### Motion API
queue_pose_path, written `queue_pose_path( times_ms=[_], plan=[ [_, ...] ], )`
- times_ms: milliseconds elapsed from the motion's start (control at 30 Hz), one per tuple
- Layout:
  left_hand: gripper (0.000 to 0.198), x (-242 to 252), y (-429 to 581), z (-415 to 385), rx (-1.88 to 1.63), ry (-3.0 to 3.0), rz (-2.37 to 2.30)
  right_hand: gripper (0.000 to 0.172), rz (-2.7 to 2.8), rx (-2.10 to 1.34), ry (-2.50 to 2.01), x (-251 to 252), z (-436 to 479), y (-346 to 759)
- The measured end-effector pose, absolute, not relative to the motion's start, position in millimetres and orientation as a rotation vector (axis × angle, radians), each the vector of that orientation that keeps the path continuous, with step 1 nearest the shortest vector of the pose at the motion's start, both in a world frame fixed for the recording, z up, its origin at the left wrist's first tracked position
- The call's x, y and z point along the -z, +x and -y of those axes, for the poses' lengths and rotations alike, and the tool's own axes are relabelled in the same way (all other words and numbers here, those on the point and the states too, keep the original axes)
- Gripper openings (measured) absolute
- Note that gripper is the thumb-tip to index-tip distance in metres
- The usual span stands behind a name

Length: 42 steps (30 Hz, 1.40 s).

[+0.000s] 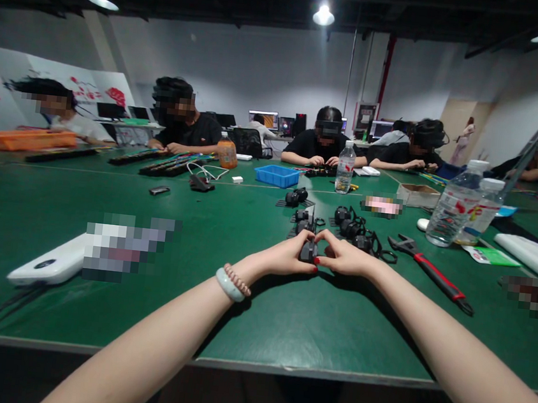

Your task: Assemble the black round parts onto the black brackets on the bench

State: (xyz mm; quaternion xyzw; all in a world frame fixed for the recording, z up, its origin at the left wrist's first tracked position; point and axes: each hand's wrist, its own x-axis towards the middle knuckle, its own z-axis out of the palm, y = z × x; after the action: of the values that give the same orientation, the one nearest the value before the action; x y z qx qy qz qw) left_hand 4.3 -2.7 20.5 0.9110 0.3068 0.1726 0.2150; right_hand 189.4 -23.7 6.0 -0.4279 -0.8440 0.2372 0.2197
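Both my hands meet over the green table [257, 316] around one small black part [308, 251]. My left hand [287, 256] grips it from the left with curled fingers; a pale bangle and a bead bracelet sit on that wrist. My right hand [346, 256] pinches it from the right, fingers closed. Just beyond my hands lie several more small black parts with loops [353, 228], and a further pair [296, 197] sits behind them.
A red-handled adjustable wrench [430, 270] lies to the right, with two water bottles [458, 205] behind it. A white power bank [48, 263] rests at left with a cable. A blue tray [276, 175] and another bottle [345, 167] stand farther back. Several seated people work across the table.
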Motion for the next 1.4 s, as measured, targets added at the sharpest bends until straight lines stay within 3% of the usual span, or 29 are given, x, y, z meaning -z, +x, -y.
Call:
queue_pose_path(
  times_ms=[1400],
  plan=[
    [0.062, -17.5, 5.1, -0.8, -0.499, 2.53, -0.839, 0.031, 2.293, -0.675, -1.233, -10.5, 26.3, 189.5]
  ],
)
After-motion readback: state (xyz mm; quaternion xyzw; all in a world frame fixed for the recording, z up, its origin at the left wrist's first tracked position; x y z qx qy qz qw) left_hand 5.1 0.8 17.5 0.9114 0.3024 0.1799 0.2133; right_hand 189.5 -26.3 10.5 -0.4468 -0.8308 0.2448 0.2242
